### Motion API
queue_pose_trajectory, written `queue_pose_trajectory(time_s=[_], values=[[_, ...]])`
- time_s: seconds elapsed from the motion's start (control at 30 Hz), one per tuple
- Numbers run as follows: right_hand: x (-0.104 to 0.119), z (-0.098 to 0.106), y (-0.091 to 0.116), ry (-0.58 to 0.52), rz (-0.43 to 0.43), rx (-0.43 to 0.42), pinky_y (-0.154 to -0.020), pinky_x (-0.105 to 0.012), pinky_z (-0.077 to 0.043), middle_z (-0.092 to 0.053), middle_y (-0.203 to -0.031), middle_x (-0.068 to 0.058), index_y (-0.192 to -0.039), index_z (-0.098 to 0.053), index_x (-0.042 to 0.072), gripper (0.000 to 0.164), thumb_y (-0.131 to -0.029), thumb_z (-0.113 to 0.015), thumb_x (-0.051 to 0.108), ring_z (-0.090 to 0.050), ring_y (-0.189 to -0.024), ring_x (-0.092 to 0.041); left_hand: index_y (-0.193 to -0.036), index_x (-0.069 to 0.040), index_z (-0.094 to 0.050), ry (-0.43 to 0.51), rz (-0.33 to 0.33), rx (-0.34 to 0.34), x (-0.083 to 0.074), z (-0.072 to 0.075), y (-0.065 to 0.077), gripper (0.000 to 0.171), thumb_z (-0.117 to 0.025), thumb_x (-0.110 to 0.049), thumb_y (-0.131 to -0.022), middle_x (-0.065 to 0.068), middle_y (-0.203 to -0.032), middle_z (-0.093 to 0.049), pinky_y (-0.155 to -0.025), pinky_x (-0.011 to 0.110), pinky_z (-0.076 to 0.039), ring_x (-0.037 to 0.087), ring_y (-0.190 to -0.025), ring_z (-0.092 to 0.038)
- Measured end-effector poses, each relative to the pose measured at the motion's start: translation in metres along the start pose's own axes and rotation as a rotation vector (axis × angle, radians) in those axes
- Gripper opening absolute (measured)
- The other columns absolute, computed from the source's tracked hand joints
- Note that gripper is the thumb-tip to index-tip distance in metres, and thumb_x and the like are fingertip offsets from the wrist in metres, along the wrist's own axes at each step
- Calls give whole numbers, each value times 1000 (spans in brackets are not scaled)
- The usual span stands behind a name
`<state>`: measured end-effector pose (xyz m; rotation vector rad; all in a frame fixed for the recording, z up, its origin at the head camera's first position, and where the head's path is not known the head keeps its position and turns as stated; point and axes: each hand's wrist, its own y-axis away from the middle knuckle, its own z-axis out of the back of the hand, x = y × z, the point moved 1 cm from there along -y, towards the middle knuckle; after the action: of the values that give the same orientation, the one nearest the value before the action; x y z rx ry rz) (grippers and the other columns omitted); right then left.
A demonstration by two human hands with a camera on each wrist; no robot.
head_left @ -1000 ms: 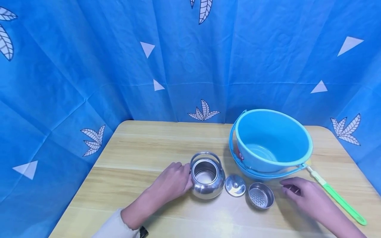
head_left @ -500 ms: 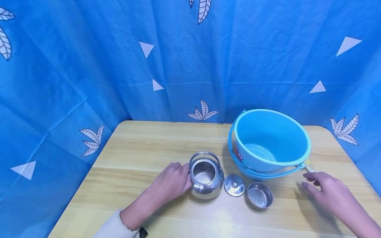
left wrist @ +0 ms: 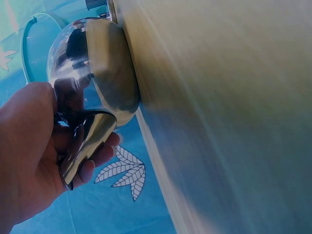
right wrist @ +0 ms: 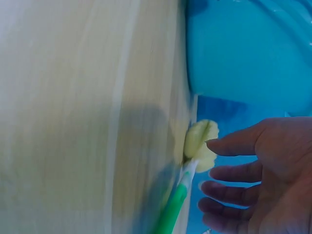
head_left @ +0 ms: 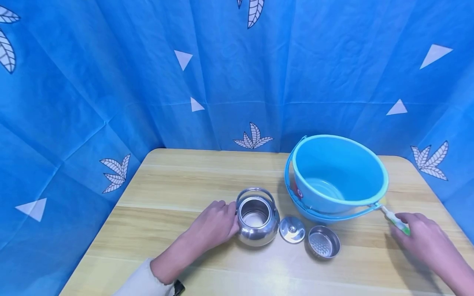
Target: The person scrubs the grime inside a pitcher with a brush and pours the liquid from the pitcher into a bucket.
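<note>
My left hand [head_left: 214, 225] grips the spout [left wrist: 90, 141] of a shiny steel teapot [head_left: 258, 236], its fingers curled round it. The teapot stands upright and uncovered on the table, its hoop handle raised. Beside it lie its round knobbed lid [head_left: 292, 229] and a small steel strainer cup [head_left: 324, 243]. My right hand [head_left: 426, 238] hovers over a sponge brush [head_left: 393, 218] at the right. In the right wrist view its fingers are spread and apart from the green handle [right wrist: 171, 209]. The brush's pale yellow sponge head [right wrist: 197, 141] shows beyond the fingertips.
A large light-blue bucket [head_left: 340, 168] stands at the back right, its handle hanging down in front. It is close behind the lid and strainer. Blue patterned cloth [head_left: 229, 74] rises behind the wooden table [head_left: 177, 176].
My right hand has moved right, from beside the strainer to over the brush handle, which it now partly hides in the head view. My left hand and the teapot have stayed put.
</note>
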<state>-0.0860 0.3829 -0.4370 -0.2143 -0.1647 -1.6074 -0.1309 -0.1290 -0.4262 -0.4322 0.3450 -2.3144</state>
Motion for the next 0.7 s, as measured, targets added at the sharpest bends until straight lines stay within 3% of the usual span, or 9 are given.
queue_pose_trajectory(time_s=[0.4, 0.7], values=[[-15, -1, -9, 34, -22, 59, -69, -64, -51, -62, -99, -42, -117, -58, -22, 47, -86, -75, 8, -61, -89, -59, -85, -11, -59, -7, 15, 17, -3, 2, -2, 26, -64, -35, -95, -5, -62, -46, -58, 24, -41, 11, -58, -39], [-30, -9, -13, 21, -46, 117, -73, -67, -51, -65, -102, -40, -118, -58, -21, 48, -86, -75, 11, -61, -95, -60, -86, -10, -59, -16, 14, 19, -2, 3, -1, 26, -64, -34, -95, -4, -62, -47, -58, 24, -40, 11, -58, -40]])
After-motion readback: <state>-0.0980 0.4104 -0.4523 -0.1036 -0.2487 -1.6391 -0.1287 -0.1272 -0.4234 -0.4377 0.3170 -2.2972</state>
